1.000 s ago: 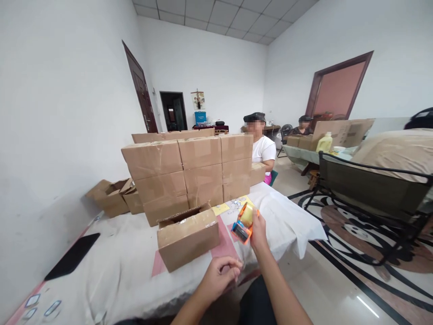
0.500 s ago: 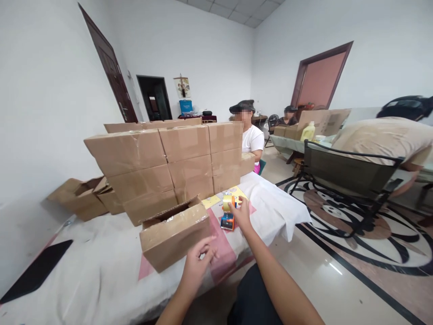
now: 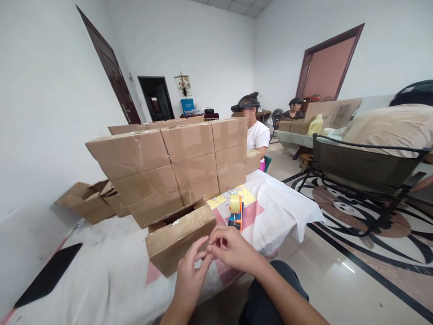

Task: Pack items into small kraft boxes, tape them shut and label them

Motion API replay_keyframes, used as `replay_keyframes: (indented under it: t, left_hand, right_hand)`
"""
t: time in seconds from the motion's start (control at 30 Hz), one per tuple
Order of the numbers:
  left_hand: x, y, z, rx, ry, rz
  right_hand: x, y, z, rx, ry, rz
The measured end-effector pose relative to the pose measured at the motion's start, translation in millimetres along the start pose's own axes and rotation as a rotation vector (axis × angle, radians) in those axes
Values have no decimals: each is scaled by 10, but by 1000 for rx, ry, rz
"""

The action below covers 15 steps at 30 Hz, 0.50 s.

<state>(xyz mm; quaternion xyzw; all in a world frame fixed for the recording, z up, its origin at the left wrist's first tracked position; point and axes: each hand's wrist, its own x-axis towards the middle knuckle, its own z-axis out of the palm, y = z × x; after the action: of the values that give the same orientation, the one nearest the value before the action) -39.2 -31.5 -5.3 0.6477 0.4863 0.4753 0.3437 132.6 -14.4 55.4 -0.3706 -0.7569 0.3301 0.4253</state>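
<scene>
My left hand and my right hand meet fingertip to fingertip in front of an open cardboard box. Both are closed in a pinch; whatever sits between the fingertips is too small to make out. The box stands on the covered table with its top flap raised and shiny tape along its edge; its inside is mostly hidden. Just beyond my right hand, a blue and orange tape dispenser with a yellowish roll of tape rests on the table, untouched.
Behind the open box rises a stack of taped cardboard boxes. A black flat mat lies at the left of the white table cover. A person in a white shirt sits past the stack. A dark chair stands at right.
My right hand has left the tape dispenser and come down and left to meet my left hand. The view has shifted slightly.
</scene>
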Motion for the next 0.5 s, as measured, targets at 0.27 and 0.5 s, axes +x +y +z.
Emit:
replay_keyframes:
  t: [0.27,0.5]
  left_hand:
    - [165,73,-214,598,209,333]
    - [482,-15,-505,1125,256,478]
  right_hand:
    - [23,-200,-312,-94,73,-118]
    - [315,-373,-614,-43,-194,-176]
